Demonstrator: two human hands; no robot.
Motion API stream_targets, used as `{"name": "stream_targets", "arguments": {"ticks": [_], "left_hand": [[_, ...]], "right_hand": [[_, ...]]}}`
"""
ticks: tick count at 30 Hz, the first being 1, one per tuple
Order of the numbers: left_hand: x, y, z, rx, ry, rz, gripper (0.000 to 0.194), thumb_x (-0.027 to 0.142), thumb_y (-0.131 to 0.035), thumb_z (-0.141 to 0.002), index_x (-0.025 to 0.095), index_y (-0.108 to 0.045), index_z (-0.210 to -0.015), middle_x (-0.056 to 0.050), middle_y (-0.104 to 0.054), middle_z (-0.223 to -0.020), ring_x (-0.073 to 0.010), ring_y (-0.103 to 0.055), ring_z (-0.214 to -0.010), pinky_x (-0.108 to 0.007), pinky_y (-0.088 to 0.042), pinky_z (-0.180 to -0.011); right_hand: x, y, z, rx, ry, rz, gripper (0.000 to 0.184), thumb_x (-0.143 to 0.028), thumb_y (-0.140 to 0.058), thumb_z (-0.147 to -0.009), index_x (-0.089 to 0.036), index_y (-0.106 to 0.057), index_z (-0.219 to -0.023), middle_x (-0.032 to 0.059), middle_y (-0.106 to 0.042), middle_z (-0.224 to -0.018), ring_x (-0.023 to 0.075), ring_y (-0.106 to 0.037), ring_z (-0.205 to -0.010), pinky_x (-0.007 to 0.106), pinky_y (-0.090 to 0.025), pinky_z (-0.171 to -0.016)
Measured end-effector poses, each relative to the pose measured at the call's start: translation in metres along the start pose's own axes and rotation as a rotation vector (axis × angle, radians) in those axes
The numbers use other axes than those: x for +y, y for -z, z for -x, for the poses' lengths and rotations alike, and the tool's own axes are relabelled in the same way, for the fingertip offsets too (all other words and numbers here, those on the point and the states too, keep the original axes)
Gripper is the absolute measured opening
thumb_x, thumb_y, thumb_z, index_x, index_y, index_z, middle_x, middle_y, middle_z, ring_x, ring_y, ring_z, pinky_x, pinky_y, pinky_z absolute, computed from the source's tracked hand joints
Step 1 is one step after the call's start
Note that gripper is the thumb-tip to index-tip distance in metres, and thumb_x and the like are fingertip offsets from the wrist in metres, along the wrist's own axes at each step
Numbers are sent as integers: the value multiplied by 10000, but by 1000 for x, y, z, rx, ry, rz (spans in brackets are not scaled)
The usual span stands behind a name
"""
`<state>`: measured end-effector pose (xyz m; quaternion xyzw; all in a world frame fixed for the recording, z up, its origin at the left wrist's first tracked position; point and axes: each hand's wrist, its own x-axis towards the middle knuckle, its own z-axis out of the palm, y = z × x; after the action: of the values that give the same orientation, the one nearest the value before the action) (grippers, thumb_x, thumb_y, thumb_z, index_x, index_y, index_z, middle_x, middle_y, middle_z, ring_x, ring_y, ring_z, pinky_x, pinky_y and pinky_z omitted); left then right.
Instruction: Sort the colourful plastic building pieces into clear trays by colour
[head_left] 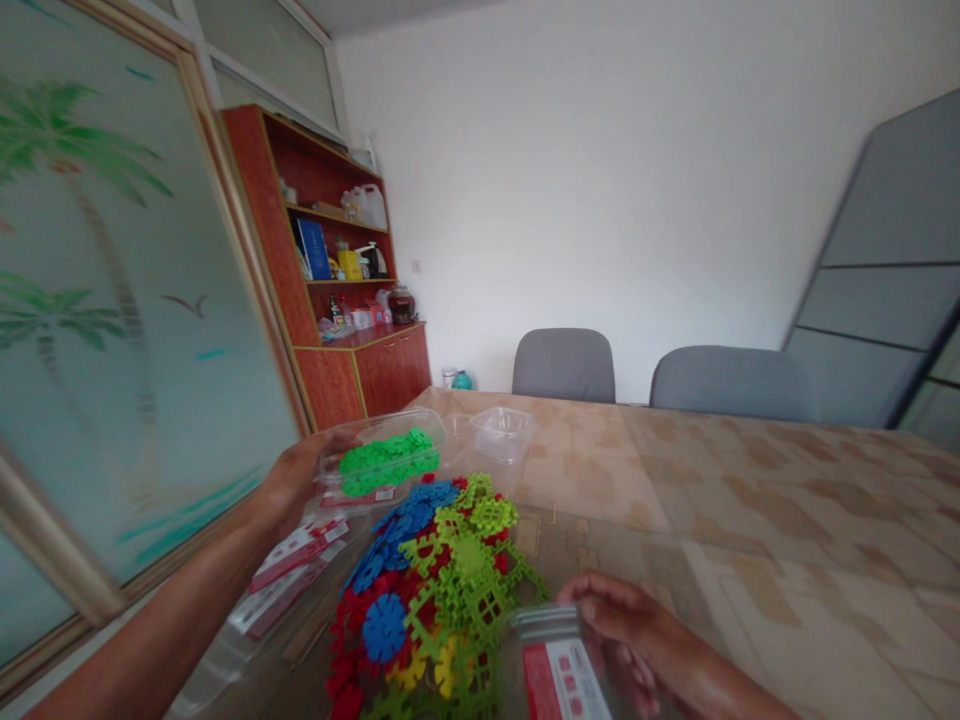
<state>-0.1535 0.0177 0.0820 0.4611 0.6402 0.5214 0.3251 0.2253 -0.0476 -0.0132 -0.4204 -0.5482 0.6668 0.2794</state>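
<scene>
My left hand (304,465) is closed around the near-left side of a clear plastic tub (442,428) with green snowflake-shaped discs (390,462) inside. At the lower right, my right hand (622,620) grips the right side of a clear plastic container (536,622), which bears a red and white label. Its rim looks layered, but I cannot tell how many pieces are stacked. Between my hands lies a heap of plastic building pieces: blue discs (384,628), red pieces (345,680), yellow pieces (446,670) and lime-green square lattice pieces (469,560).
Another clear tub (504,432) stands past the heap. Labelled clear packaging (300,552) lies beneath my left forearm. The patterned table (750,500) extends right, with two grey chairs (562,365) behind it. A wooden cabinet (330,385) and a frosted glass partition (187,400) are at left.
</scene>
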Motion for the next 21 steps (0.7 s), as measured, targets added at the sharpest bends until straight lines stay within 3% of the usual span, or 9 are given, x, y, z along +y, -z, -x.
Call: {"name": "stream_targets", "arguments": {"ticks": [7, 15, 18, 21], "left_hand": [[2, -16, 32, -132, -47, 57, 540, 581, -514, -801, 117, -614, -1059, -153, -618, -1221, -292, -613, -1015, -352, -521, -737], [-1, -33, 69, -264, 12, 100, 447, 566, -520, -844, 196, -678, -1041, -96, -638, -1213, -313, -573, -1118, -379, -530, -787], [-8, -40, 87, -356, 32, 75, 442, 574, -522, -838, 226, -708, -1037, -69, -601, -1279, -337, -531, -1180, -398, -534, -810], [-13, -51, 113, -496, 110, 106, 459, 577, -530, -829, 269, -660, -1143, -57, -628, -1239, -342, -550, -1157, -426, -535, -810]], "right_hand": [[-2, 6, 0, -36, 11, 50, 513, -665, -558, -750, -181, -583, -921, -82, -519, -490, 25, -336, -292, 132, -262, -301], [10, 18, -3, -52, 53, 104, 493, -654, -510, -797, -190, -577, -952, -82, -528, -527, 24, -346, -303, 135, -252, -303], [7, 35, -6, 52, 93, 155, 534, -679, -490, -784, -190, -558, -986, -101, -474, -474, 39, -330, -292, 152, -230, -304], [-3, 54, -5, 315, 222, 180, 578, -688, -512, -749, -184, -537, -1031, -118, -393, -428, 68, -337, -307, 178, -235, -334]]}}
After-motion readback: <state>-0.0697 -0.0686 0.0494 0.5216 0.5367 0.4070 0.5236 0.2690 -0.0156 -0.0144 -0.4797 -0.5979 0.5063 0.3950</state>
